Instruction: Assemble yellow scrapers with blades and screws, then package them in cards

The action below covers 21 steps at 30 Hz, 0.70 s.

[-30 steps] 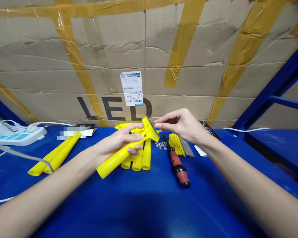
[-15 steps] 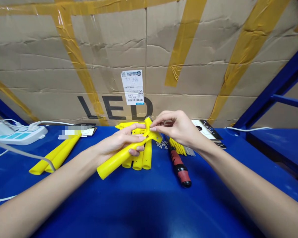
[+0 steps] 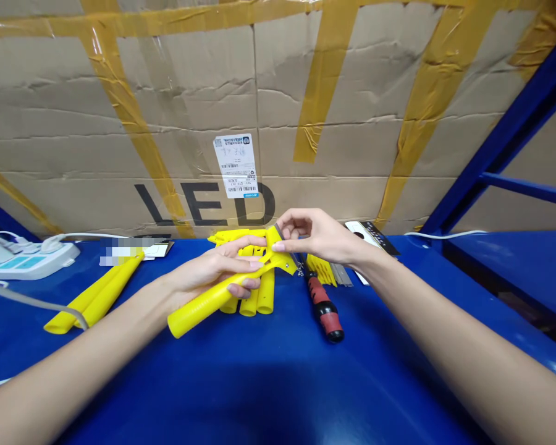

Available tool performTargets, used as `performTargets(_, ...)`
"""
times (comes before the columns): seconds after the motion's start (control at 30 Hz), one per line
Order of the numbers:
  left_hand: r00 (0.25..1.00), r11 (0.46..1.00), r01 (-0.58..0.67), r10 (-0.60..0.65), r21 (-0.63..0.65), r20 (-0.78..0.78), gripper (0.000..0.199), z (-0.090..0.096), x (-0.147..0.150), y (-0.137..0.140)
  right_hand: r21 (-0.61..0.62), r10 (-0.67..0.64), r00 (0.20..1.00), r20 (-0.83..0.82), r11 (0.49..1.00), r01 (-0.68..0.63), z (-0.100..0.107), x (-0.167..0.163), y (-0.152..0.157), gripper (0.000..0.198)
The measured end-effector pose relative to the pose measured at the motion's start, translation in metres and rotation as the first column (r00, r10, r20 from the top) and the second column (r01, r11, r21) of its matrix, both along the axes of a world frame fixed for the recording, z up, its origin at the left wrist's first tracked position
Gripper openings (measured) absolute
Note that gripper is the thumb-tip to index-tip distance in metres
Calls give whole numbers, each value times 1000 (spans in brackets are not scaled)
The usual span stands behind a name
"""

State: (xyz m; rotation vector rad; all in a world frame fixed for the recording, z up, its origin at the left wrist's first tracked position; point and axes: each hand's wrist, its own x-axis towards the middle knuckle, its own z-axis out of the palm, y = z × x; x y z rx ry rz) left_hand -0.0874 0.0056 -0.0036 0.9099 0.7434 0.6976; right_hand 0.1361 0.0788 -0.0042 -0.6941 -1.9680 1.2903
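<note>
My left hand (image 3: 222, 267) is wrapped round a yellow plastic tool (image 3: 197, 307) with a tubular handle and a broad, forked head. The handle's open end points down to the left. At the head, my right hand (image 3: 315, 238) pinches the upper part between thumb and fingers, beside a dark grey strip (image 3: 278, 230) along its edge. A small screw (image 3: 287, 265) shows in the lower part of the head. Behind and under it lie several more yellow handles (image 3: 265, 295). What the curled right fingers cover is hidden.
A red and black screwdriver (image 3: 325, 309) lies right of the hands, near small yellow pieces (image 3: 321, 269) and grey metal strips (image 3: 341, 275). Two yellow tools (image 3: 104, 295) and a white power strip (image 3: 32, 262) are at left. A big carton (image 3: 189, 93) stands behind the blue table (image 3: 259, 383).
The whole view has shifted slightly, so things sit farther left. My right fingers have closed in round the tool's head, with the thumb now lying on its front.
</note>
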Motion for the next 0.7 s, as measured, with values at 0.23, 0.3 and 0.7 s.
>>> performTargets(0.23, 996, 996, -87, 88, -30, 26, 34, 8, 12, -9, 103, -37, 997, 63, 994, 30, 1, 6, 1, 44)
performTargets(0.3, 993, 993, -111, 112, -28, 31, 36, 7, 10, -10, 157, -96, 992, 77, 984, 83, 6, 6, -4, 54)
performTargets(0.7, 978, 979, -201, 202, -23, 46, 54, 1, 1, -4, 487, -527, 551, 647, 842, 232, -20, 44, -58, 30)
